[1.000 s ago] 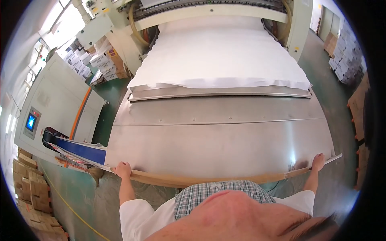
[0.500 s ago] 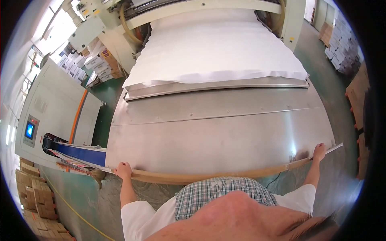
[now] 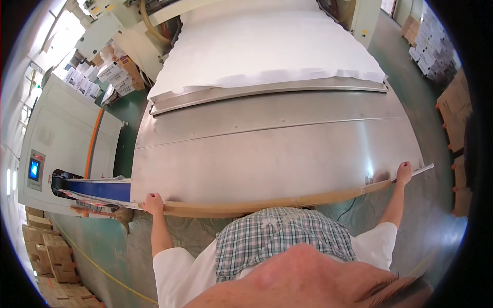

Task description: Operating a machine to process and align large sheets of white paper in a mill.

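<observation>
A wide, smooth metal table (image 3: pixel 277 154) stretches out in front of me. Along its front edge runs a tan strip (image 3: pixel 277 205). My left hand (image 3: pixel 153 203) is closed at the left end of that edge, beside a blue conveyor belt (image 3: pixel 100 189). Near the right corner my right hand (image 3: pixel 404 173) is closed on the same edge, its fingers curled. A thin pale strip (image 3: pixel 423 169) sticks out past the right hand. On the far side lies a broad white sheet (image 3: pixel 267 49), its near end wavy over a raised metal lip (image 3: pixel 272 95).
At the left stands a pale machine cabinet (image 3: pixel 67 128) with a lit blue screen (image 3: pixel 34 169). Stacked cartons (image 3: pixel 49 246) stand at lower left, and more boxes (image 3: pixel 454 113) at right. A yellow hose (image 3: pixel 102 272) crosses the floor. Machine frames flank the sheet.
The table, sheet and both hands sit a little higher in the picture. Both hands keep their places along the front edge. The sheet looks unchanged on the table.
</observation>
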### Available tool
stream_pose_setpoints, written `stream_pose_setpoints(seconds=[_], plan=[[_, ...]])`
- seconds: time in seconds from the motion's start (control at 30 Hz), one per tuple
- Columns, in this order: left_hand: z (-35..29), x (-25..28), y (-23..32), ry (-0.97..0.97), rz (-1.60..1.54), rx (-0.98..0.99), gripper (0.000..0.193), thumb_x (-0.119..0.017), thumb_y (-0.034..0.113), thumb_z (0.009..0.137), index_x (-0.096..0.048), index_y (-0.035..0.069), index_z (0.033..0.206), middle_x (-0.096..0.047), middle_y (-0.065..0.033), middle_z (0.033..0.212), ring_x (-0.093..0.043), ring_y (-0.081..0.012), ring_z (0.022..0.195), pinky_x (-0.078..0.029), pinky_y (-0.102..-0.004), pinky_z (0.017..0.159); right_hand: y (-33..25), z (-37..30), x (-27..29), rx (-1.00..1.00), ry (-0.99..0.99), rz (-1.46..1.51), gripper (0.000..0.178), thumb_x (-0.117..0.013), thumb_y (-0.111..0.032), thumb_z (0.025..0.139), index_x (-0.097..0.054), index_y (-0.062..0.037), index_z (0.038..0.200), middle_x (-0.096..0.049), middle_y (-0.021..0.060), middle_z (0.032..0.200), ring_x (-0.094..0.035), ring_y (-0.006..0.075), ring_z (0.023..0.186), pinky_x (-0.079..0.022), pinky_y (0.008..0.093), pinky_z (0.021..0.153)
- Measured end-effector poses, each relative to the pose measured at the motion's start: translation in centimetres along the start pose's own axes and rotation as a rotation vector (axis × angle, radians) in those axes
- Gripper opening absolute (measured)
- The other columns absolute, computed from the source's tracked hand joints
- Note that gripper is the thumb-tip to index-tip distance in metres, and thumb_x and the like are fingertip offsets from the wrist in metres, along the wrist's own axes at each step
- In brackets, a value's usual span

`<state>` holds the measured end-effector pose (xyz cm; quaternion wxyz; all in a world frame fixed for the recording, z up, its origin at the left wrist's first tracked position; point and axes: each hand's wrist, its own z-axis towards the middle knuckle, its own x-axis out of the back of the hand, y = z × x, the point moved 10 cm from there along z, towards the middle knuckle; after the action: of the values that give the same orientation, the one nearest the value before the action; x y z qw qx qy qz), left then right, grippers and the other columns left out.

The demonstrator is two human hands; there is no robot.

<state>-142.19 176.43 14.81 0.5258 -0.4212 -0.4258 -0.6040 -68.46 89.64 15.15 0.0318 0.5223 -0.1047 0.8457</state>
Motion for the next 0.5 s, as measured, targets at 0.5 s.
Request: stream_pose_setpoints(seconds=[0.5], plan=[[-0.4,0.76,-0.27,0.066,-0.069,-0.008,0.022,-0.049,0.026,0.076,-0.062,0.008,0.071,-0.064,-0.0106,0.073,-0.058,-0.0273,0.07,-0.035,-0.037,0.088,-0.09,-0.6,0.93,-0.041,0.046,0.065,0.017,-0.047,-0.021,0.08,-0.059,-0.009,0.084,-0.061,0.0122,0.086,-0.057,0.0317,0.081,-0.046,0.0435,0.07]])
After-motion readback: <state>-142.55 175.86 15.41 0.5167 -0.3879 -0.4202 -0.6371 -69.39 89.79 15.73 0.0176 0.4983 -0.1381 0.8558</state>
